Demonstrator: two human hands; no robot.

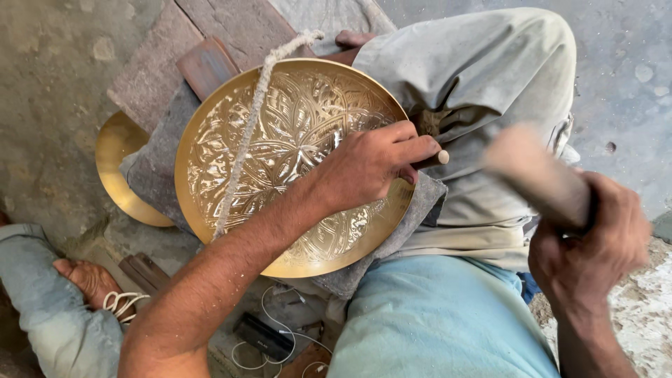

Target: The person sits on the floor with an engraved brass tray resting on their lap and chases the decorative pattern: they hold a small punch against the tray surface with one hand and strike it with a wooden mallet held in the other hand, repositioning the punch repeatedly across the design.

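The chisel (432, 159) lies nearly level, its long axis running left-right with the blunt end pointing right, over the engraved brass plate (294, 164) on a grey pad (150, 168). The left hand (367, 164) grips it, forearm crossing the plate — the right hand (591, 241), raised and blurred, clasps a wooden hammer (535, 175).

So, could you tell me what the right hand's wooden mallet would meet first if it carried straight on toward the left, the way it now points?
Most likely the butt end of the punch gripped in the left hand over the engraved brass plate. The mallet in the right hand is blurred, so depth is uncertain.
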